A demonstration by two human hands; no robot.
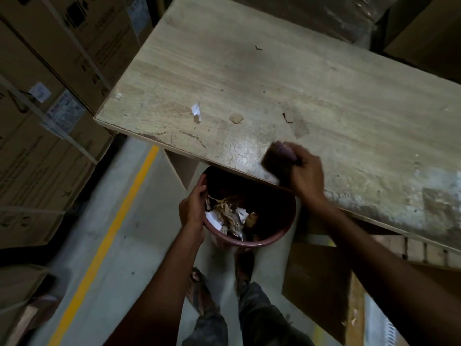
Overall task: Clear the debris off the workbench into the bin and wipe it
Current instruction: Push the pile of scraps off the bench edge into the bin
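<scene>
Grip of the right hand (308,176) curls round a purple-handled, dark-bristled brush (274,163) on the near edge of the worn pale wooden table (249,71). The left hand (193,208) clasps the rim of a round maroon plastic bin (262,244) just below that edge. A white paper scrap (196,112) lies farther left on the table.

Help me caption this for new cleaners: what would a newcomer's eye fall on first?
The right hand grips a dark-bristled brush at the near edge of the workbench. Below that edge, the left hand holds the rim of a maroon bin containing paper scraps. A white paper scrap lies on the workbench farther left.
</scene>
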